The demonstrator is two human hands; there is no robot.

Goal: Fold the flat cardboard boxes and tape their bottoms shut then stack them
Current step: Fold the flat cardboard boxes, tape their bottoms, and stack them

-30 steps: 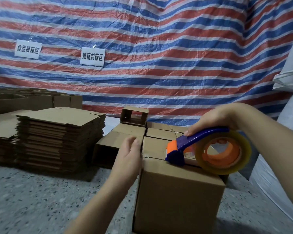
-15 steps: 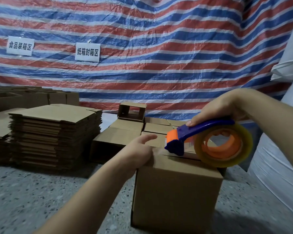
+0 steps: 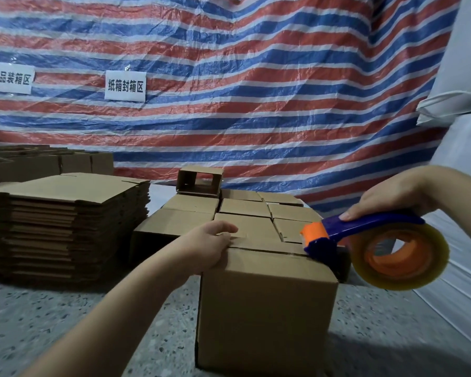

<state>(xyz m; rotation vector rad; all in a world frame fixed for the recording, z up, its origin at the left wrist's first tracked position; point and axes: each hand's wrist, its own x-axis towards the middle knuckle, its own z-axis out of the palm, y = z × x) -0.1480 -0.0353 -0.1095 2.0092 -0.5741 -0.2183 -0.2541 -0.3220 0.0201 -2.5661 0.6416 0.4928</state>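
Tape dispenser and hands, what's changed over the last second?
The tape dispenser, gripped by the right hand, slid right along the top of the box to its right edge. The left hand moved from beside the box onto its top left edge. The stack of flat boxes stayed put.

Body — two arms in view
Left hand [image 3: 210, 247] and right hand [image 3: 392, 195] bare — forearms bare, no sleeves visible.
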